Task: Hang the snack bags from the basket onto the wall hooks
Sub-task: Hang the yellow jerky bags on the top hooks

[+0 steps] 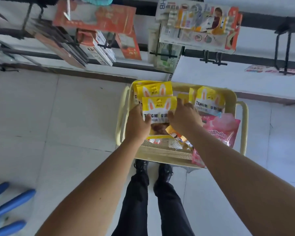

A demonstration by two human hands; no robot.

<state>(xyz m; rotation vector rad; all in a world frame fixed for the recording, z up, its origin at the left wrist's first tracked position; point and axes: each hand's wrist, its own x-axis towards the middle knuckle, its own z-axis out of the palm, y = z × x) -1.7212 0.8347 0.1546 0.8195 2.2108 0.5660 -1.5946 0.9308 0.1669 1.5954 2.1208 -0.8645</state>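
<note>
A pale yellow basket (240, 126) stands on the floor below the wall, holding several snack bags. My left hand (137, 123) grips the left edge of a yellow rabbit-print bag (158, 106), thumb across its front. My right hand (184, 116) holds the same bag's right side, fingers curled over it. Behind it lies a second yellow bag (153, 89), and a third yellow bag (209, 101) leans at the basket's right. A pink bag (223, 128) lies at the right front. Bare black wall hooks (213, 58) stick out above the basket.
Other hooks carry orange boxes (95, 17) and a white toy pack (197, 24). A long bare hook (283, 46) is at the right. My feet (153, 169) stand just in front of the basket. A blue object (8, 208) sits at lower left on the tiled floor.
</note>
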